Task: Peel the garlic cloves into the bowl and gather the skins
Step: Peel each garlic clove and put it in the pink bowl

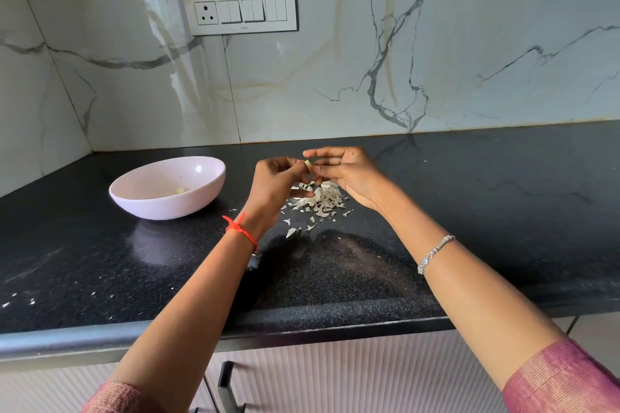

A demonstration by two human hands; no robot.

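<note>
While raised above the skins (318, 199), left hand (275, 181) and right hand (349, 174) each pinch the garlic clove (307, 163).

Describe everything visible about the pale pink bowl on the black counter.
The pale pink glossy bowl, ceramic by its look, is wide, shallow and round-rimmed. It stands upright on the black speckled stone countertop, apart from the pile of garlic skins, nothing else touching it. A pale-yellow clump of peeled garlic lies at its bottom. The counter mirrors it.

- Both forearms reach forward and converge, wrists slightly bent.
- Fingers curled, the left hand (273, 183) and right hand (350, 174) pinch one garlic clove (307, 163) between them.
</note>
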